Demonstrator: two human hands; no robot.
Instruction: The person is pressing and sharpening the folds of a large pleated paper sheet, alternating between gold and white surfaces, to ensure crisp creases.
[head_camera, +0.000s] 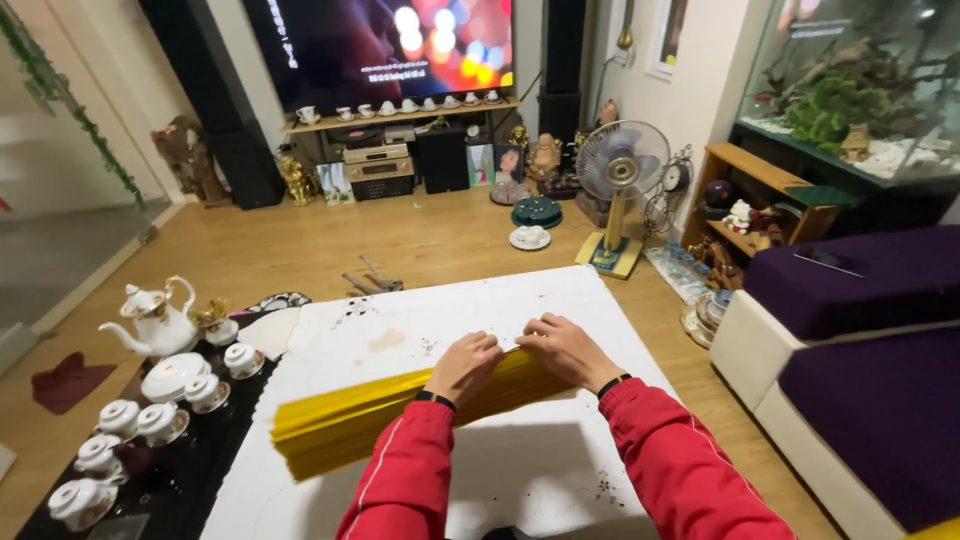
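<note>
Both hands (515, 360) press yellow pleated paper (390, 410); tea set (150, 380) left.

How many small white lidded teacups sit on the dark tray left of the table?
7, possibly more hidden: small white lidded teacups curve along the dark tray, below the white teapot.

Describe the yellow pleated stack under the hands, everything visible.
The yellow pleated stack looks like paper folded accordion-style into many narrow ridges, uniform bright yellow. It lies flat on the white sheet covering the table, running diagonally from lower left, where its fanned layered end shows, up toward the right. The left hand and right hand both press on its upper right end, fingers curled over the far edge, hiding that end. Near its middle the red sleeves cross in front of it.
</note>
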